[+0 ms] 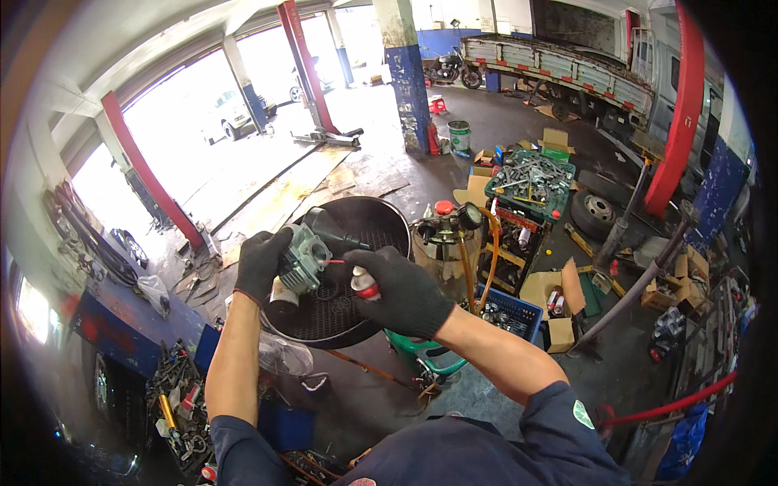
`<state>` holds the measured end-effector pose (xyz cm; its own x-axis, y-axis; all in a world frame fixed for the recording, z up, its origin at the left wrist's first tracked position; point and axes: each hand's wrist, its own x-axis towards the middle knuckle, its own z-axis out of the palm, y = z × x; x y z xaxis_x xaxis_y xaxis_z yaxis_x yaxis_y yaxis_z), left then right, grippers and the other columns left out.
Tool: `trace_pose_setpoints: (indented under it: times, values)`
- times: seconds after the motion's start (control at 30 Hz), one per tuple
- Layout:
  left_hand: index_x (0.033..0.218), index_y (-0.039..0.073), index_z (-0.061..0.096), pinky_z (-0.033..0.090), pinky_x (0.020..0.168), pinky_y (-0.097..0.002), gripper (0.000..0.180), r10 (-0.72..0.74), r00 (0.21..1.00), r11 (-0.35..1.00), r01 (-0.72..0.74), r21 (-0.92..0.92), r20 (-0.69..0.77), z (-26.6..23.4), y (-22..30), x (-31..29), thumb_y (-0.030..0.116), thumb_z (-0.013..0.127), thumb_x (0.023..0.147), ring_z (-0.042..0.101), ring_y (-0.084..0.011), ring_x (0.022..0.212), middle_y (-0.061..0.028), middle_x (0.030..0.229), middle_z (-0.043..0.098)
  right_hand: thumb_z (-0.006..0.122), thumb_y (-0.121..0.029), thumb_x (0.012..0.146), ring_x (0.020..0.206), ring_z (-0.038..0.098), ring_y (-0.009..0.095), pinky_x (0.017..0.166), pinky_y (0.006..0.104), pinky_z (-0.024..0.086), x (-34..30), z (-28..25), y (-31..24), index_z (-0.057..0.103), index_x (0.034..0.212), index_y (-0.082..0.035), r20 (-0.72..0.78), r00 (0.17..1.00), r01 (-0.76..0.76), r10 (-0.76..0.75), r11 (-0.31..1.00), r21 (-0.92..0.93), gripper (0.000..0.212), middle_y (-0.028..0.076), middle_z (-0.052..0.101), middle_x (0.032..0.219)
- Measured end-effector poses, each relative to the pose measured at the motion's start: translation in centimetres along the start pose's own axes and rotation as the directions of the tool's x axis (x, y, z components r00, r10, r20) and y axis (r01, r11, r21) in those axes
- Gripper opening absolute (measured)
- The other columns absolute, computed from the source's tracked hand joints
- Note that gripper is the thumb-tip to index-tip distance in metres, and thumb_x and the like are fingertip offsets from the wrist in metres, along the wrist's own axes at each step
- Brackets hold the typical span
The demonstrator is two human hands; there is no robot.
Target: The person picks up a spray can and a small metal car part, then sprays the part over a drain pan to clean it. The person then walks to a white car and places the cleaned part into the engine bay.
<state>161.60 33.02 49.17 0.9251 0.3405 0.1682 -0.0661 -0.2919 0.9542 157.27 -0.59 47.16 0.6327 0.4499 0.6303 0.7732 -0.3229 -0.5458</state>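
Note:
Closed in a black glove, my left hand (258,266) grips a silver cast-metal throttle body (303,261) by its left side, its round bore turned toward my right hand. My right hand (409,298), gloved too, is wrapped round a spray can (365,283) with a red and white top. The can's thin red straw ends close to the bore; whether it touches I cannot tell. Both hands are above a round black basin (409,235) with a mesh grate. Behind the throttle body is a dark funnel (326,228). A white cylinder (283,298) sits under my left hand.
Right of the basin stands a clear tank (442,255) with a gauge and orange hose. Beyond it are a tool-filled tray (531,180), a blue crate (512,314) and a cardboard box (559,328). Loose parts (182,405) lie lower left. Red lift posts (154,174) rise farther off.

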Motion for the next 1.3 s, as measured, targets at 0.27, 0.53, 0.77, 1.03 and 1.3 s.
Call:
trace_pose_setpoints:
  times: [0.27, 0.53, 0.77, 1.03, 1.3]
  values:
    - [0.115, -0.008, 0.079, 0.061, 0.067, -0.0349, 0.052, 0.167, 0.984, 0.947, -0.179, 0.268, 0.068, 0.3, 1.1, -2.0, 0.037, 0.09, 0.091, 0.077, -0.0175, 0.074, -0.0147, 0.09, 0.082, 0.086, -0.028, 0.089, 0.101, 0.075, 0.045, 0.087, 0.0548, 0.062, -0.1, 0.0, 0.7, 0.061, 0.151, -0.021, -0.005, 0.998, -0.056, 0.056, 0.998, -0.015, 0.067, 0.021, 0.069, 0.114]
    - [0.114, -0.006, 0.077, 0.061, 0.068, -0.0361, 0.045, 0.4, 0.911, 0.811, -0.403, 0.425, 0.101, 0.9, 2.0, -3.9, 0.033, 0.088, 0.093, 0.075, -0.0185, 0.073, -0.0139, 0.09, 0.08, 0.085, -0.029, 0.089, 0.103, 0.076, 0.044, 0.09, 0.0534, 0.064, -0.7, -0.9, -0.2, 0.061, 0.152, -0.02, 0.063, 0.989, -0.129, 0.131, 0.991, -0.031, 0.068, 0.021, 0.069, 0.116]
    - [0.114, -0.006, 0.078, 0.061, 0.067, -0.0367, 0.05, 0.37, 0.923, 0.814, -0.377, 0.442, 0.106, 1.1, 2.3, -4.1, 0.038, 0.089, 0.092, 0.076, -0.0185, 0.074, -0.0142, 0.09, 0.08, 0.083, -0.03, 0.089, 0.104, 0.076, 0.044, 0.09, 0.0524, 0.064, -0.1, -0.7, -0.3, 0.063, 0.151, -0.018, 0.058, 0.996, -0.06, 0.063, 0.997, -0.05, 0.065, 0.022, 0.069, 0.119]
    - [0.116, -0.005, 0.078, 0.062, 0.067, -0.0354, 0.057, 0.379, 0.915, 0.801, -0.4, 0.446, 0.14, 0.6, 2.0, -3.4, 0.045, 0.091, 0.091, 0.077, -0.0179, 0.075, -0.0134, 0.088, 0.08, 0.084, -0.028, 0.088, 0.111, 0.075, 0.045, 0.094, 0.0521, 0.063, 0.2, -0.7, -1.0, 0.063, 0.151, -0.018, 0.136, 0.988, -0.065, 0.077, 0.994, -0.084, 0.067, 0.024, 0.068, 0.123]
    - [0.116, -0.004, 0.078, 0.062, 0.067, -0.0346, 0.052, 0.403, 0.9, 0.79, -0.433, 0.434, 0.164, 0.3, 2.2, -3.8, 0.04, 0.091, 0.092, 0.077, -0.0172, 0.076, -0.0131, 0.091, 0.08, 0.084, -0.03, 0.09, 0.11, 0.075, 0.046, 0.095, 0.0521, 0.063, 0.7, -0.6, -1.2, 0.063, 0.152, -0.02, 0.124, 0.989, -0.067, 0.076, 0.995, -0.074, 0.066, 0.024, 0.068, 0.123]
